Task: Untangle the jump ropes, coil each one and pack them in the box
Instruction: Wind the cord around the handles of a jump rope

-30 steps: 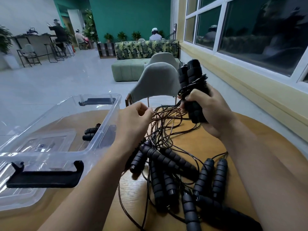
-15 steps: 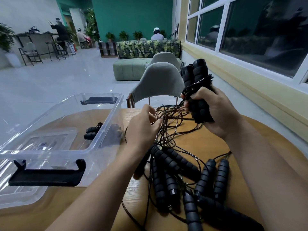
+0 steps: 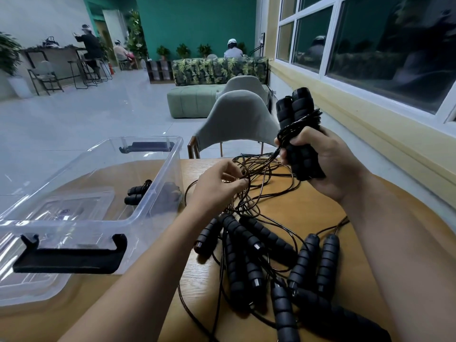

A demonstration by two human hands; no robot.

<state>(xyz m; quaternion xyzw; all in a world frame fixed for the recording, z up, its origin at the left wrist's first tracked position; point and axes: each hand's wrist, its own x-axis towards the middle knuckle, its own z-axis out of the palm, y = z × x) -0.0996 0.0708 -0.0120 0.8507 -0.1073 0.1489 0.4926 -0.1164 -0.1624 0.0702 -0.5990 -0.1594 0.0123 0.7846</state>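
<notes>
Gripping a pair of black foam handles [image 3: 299, 134] upright above the bench [image 3: 308, 213], the person's right hand [image 3: 330, 166] has its fingers curled tight round them, with thin cord wound about the pair just above the grasp. The left hand [image 3: 217, 186] hovers lower and nearer the middle, its fingers [image 3: 234, 186] pinching a strand of the tangled cords [image 3: 259, 174] that run from the raised pair down to the wood.

More loose handles [image 3: 271, 248] lie heaped on the near part of the bench, crossing one another, their cords looping out around them. To the left stands the clear plastic box [image 3: 158, 169], open at the top, a black latch [image 3: 71, 257] on its near end and another on the far end. One packed rope [image 3: 137, 193] lies inside against the right wall, its two handles side by side.

The bench is round, of pale wood with visible grain. Behind it sits a grey upholstered chair [image 3: 237, 117], and farther back a green sofa [image 3: 195, 99] with a leaf-print back. Dark windows [image 3: 370, 38] in white frames line the right side above a yellow sill. A teal wall [image 3: 197, 21] closes the far end, with potted plants [image 3: 182, 50] along it. The pale floor [image 3: 74, 124] stretches left to a high counter [image 3: 49, 53], where several people sit or stand.
</notes>
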